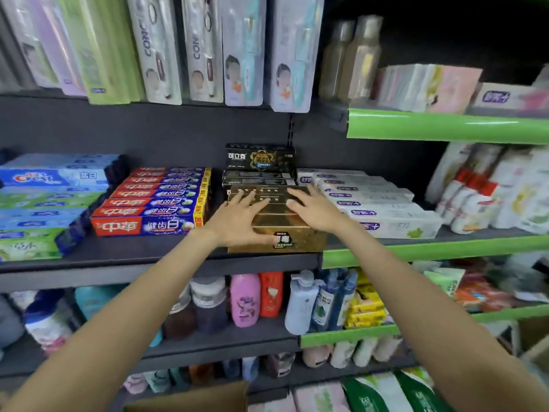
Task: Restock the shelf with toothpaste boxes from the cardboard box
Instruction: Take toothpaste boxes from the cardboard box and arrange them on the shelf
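Gold toothpaste boxes (279, 233) lie in a row, front to back, on the dark shelf (133, 257). My left hand (237, 218) rests flat on the left side of their tops, fingers spread, thumb at the front box's face. My right hand (315, 206) lies flat on the right side of the same row, fingers straight. Behind them stand black toothpaste boxes (260, 157). A corner of the cardboard box (190, 396) shows at the bottom edge.
Red and blue toothpaste boxes (151, 200) sit left of the gold row, white ones (377, 203) to the right. Blue and green boxes (44, 203) fill the far left. Toothbrush packs (166, 49) hang above. Bottles (246, 298) line the lower shelf.
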A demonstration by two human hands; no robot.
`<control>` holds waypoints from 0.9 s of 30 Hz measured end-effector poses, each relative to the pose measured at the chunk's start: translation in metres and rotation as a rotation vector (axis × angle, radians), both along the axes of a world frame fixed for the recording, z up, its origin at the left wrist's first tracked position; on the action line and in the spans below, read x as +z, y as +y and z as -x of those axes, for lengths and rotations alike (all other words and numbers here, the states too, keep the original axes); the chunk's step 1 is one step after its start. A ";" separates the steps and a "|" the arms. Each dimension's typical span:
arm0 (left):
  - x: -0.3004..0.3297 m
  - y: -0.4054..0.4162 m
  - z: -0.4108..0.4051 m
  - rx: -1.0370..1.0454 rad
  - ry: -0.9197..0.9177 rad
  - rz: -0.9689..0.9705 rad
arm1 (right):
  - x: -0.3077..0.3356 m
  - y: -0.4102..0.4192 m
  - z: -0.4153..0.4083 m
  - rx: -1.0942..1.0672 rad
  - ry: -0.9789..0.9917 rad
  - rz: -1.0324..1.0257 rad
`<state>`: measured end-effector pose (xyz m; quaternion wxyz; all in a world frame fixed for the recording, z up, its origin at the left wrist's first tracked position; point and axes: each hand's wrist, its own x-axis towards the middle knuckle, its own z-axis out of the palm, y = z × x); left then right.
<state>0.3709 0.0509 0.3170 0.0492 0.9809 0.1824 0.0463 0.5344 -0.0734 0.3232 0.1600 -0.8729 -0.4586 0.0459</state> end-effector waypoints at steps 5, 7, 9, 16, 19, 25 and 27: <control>0.000 -0.004 0.000 0.017 -0.011 0.038 | 0.003 0.008 -0.010 -0.037 0.047 0.036; 0.001 -0.007 0.000 0.019 -0.017 0.044 | 0.003 0.012 -0.012 -0.045 0.045 0.062; 0.001 -0.010 0.001 0.023 -0.023 0.042 | 0.002 0.014 -0.013 -0.050 0.039 0.068; -0.004 -0.006 0.014 0.057 -0.042 -0.017 | 0.003 0.020 0.002 0.007 0.051 0.009; -0.005 0.002 0.017 0.059 -0.090 -0.015 | 0.002 0.031 0.005 0.019 0.064 0.003; -0.002 0.016 0.008 0.041 -0.128 -0.039 | 0.001 0.046 -0.004 0.032 0.040 -0.032; -0.004 0.017 0.009 0.031 -0.130 -0.046 | 0.000 0.043 -0.003 0.051 0.023 -0.072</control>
